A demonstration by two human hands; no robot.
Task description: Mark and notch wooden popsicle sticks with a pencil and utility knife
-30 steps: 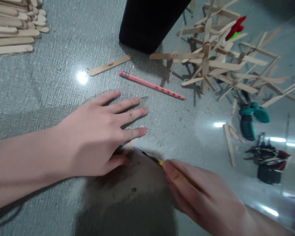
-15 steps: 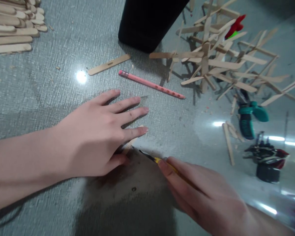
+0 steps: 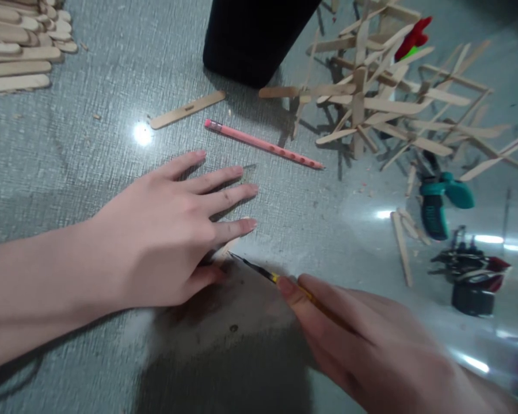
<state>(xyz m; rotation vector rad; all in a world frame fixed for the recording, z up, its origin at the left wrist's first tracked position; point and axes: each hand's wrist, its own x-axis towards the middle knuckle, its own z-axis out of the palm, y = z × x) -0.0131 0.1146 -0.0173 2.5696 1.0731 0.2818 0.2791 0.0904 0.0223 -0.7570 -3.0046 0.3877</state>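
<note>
My left hand [image 3: 172, 236] lies palm down on the table with its fingers spread. Beneath its index finger and thumb is a wooden craft stick [image 3: 225, 248], pressed against the table; only a short part of it shows. In my right hand [image 3: 349, 339] is a craft knife [image 3: 263, 272] with a yellow handle and a dark, thin blade. The blade tip meets the visible part of the stick, between the left thumb and index finger. Most of the handle is covered by the right hand.
Beyond my left hand lie a pink pencil [image 3: 263, 144] and a slotted craft stick [image 3: 187, 109]. A black container [image 3: 254, 40] stands behind them. Joined sticks [image 3: 384, 103], teal-handled pliers [image 3: 434, 210] and a dark clip-like cluster [image 3: 470, 273] are at right. Stacked sticks [image 3: 17, 54] fill the upper left.
The knife tip has moved left and slightly up, from just off the stick to touching it. My left hand stays in place; the whole view has shifted a little.
</note>
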